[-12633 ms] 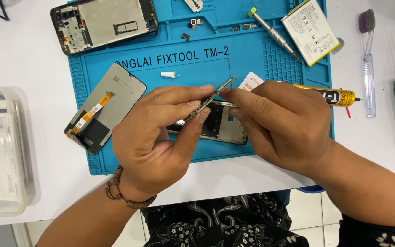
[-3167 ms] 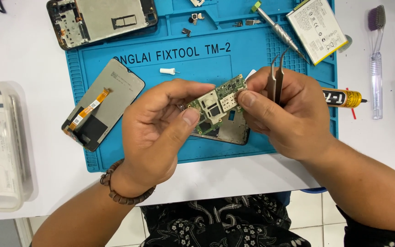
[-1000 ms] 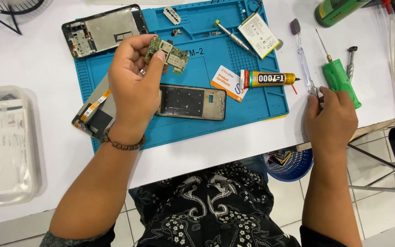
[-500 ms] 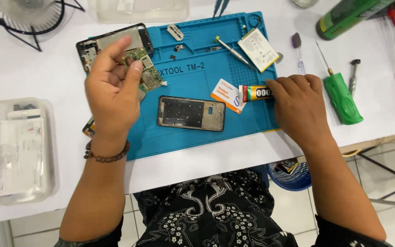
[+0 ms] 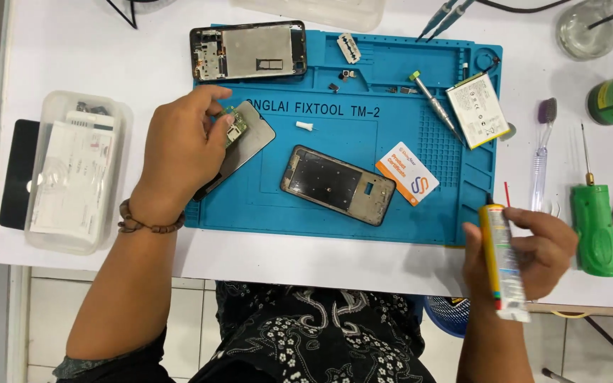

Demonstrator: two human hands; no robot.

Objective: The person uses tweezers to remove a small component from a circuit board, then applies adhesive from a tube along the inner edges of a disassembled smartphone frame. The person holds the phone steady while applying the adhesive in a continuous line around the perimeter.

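Here a small green circuit board (image 5: pixel 233 118) is pinched between thumb and fingertips of the left hand (image 5: pixel 179 152), just over a dark screen panel (image 5: pixel 239 145) at the blue mat's (image 5: pixel 335 213) left side. A glue tube (image 5: pixel 501 259) is gripped upright in the right hand (image 5: pixel 533 252), fingers curled around it, near the mat's right corner, nozzle up and apart from the phone frame (image 5: pixel 338 184) lying mid-mat.

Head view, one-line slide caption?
Left hand sets small green circuit board on blue silicone mat; right hand holds yellow glue tube.

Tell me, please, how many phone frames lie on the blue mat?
2: one phone frame at the mat's top left corner, another phone frame lies in the middle. The left hand may hide more.
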